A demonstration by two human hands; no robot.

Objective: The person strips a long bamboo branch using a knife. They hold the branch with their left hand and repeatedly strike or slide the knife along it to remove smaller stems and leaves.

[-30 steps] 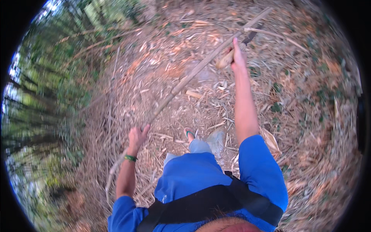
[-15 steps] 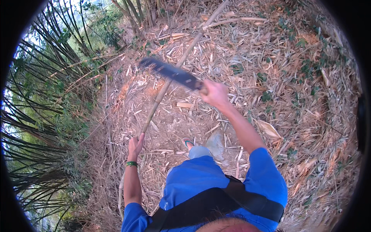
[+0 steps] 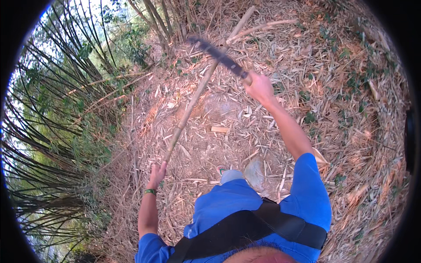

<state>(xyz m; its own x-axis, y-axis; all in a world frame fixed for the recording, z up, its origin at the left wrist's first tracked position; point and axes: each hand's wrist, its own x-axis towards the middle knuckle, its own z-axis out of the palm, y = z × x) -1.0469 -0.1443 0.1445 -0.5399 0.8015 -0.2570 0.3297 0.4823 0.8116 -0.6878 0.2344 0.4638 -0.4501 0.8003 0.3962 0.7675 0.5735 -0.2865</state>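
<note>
A long thin bamboo pole (image 3: 189, 110) slants away from me, and my left hand (image 3: 157, 176) is wrapped round its near end. A green band circles that wrist. My right hand (image 3: 260, 90) is closed on the handle of a machete (image 3: 221, 58) with a dark, broad blade. The blade, slightly blurred, crosses the pole just nearer than a side branch (image 3: 265, 25) at its far part. Whether blade and pole touch, I cannot tell.
Dry leaves and bamboo chips (image 3: 302, 101) cover the ground. A pale cut piece (image 3: 220, 129) and a greyish stone (image 3: 255, 172) lie ahead of my feet. Thick bamboo clumps (image 3: 48, 153) stand on the left, with upright stems (image 3: 153, 19) at the far side.
My right hand has moved farther out and slightly right, bringing the machete closer to the pole's side branch. My left hand still grips the pole, a little lower in view.
</note>
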